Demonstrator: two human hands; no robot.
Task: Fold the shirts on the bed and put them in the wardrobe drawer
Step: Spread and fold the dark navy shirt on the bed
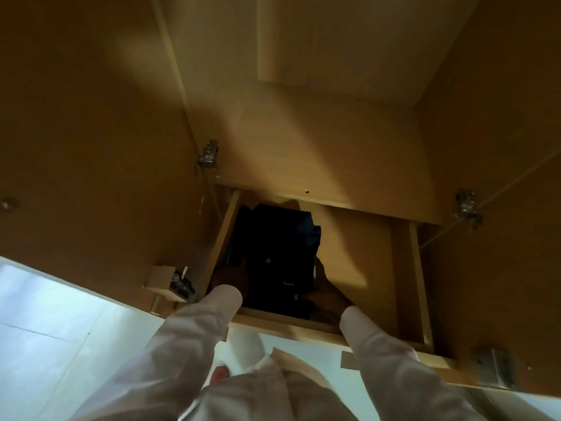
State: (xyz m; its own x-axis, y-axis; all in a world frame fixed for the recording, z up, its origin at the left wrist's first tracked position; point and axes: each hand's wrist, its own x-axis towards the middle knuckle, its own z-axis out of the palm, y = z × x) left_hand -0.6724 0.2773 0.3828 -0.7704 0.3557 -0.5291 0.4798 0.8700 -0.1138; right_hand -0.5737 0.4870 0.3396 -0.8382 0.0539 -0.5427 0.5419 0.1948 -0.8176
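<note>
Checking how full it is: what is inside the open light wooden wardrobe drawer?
A folded dark navy shirt lies in the left part of the drawer, left hand and right hand at its sides. The right part is bare. Anything beneath it is covered.

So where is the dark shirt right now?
In the head view, the dark folded shirt lies in the left half of the open drawer, between the left hand and the right hand.

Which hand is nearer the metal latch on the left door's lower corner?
Left. The left hand sits at the left edge of the dark shirt, just right of the latch; the right hand is at the shirt's right edge, farther away.
</note>
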